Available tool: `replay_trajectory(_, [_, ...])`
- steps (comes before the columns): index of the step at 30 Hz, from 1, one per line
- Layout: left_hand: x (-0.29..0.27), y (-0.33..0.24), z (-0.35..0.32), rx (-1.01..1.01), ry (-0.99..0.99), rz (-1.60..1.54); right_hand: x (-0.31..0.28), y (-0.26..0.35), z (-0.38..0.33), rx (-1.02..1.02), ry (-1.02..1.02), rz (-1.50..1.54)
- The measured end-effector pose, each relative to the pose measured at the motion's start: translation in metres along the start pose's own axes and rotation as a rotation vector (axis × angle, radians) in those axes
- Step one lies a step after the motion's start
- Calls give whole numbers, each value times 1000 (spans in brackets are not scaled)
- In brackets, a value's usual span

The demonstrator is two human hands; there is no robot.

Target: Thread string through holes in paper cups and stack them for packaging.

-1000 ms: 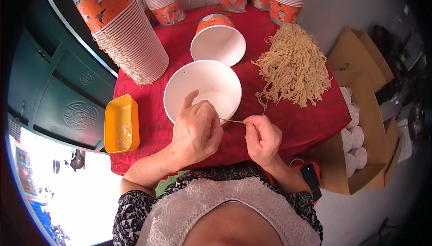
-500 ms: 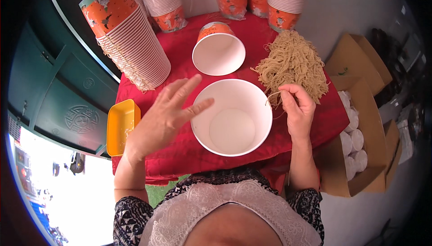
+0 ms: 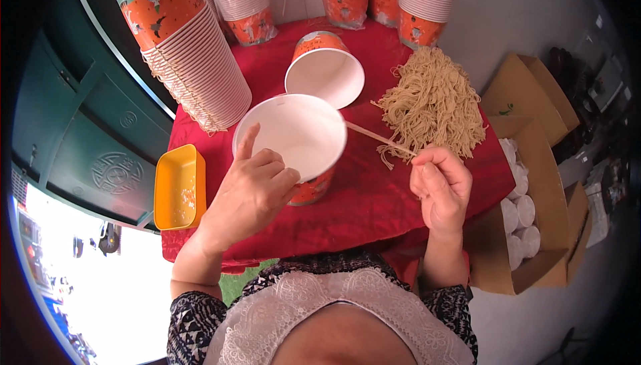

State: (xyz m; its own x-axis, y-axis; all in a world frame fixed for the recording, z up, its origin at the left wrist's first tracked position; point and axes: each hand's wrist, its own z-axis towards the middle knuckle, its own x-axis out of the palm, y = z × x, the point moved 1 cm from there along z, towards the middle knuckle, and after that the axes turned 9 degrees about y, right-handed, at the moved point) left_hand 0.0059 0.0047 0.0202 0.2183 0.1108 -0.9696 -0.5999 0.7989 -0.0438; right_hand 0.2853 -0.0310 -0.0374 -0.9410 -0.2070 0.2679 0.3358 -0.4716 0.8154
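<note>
I have the bucket [image 3: 304,121] over the near-middle of the table, tilted, orange outside, white inside. Cord [image 3: 379,138] runs taut from its right rim to the right hand [image 3: 442,190] — that one's closed in a pinch, thumb and fingers on the cord. Left hand [image 3: 246,195] is at the bucket's near-left edge, index finger raised, other fingers half curled; I can't tell how firmly it grips the bucket, if at all. Cord pile [image 3: 434,108] sits right of the bucket. Spare bucket [image 3: 324,77] lies on its side just behind it, mouth facing the wearer. Left of the bucket: yellow tray [image 3: 162,191], and farther back a leaning stack [image 3: 200,61] — more cord strung down its side.
</note>
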Motion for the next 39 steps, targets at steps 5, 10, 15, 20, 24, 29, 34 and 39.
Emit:
replay_trajectory(5, [21, -12, 4, -50, -39, -31, 16, -17, -3, 137, -31, 511])
replay_trajectory(10, [24, -38, 11, -74, -114, -109, 27, -31, 0, 181, -17, 868])
replay_trajectory(15, [32, -56, 12, 37, -224, -131, 35, -28, 3, 137, -14, 971])
replay_trajectory(20, [51, -68, 23, -20, -308, -125, 41, -26, 3, 101, -7, 1043])
replay_trajectory(24, [53, -62, 22, 15, -306, -68, 38, -30, 2, 69, 7, 946])
replay_trajectory(29, [37, -58, 18, 26, -229, -20, 30, -30, -14, -117, -154, -632])
replay_trajectory(34, [28, -53, 21, 73, -193, 35, 43, -16, -16, -95, 172, -514])
replay_trajectory(39, [19, -46, 23, 92, -171, 58, 49, -23, -17, 2, 202, -472])
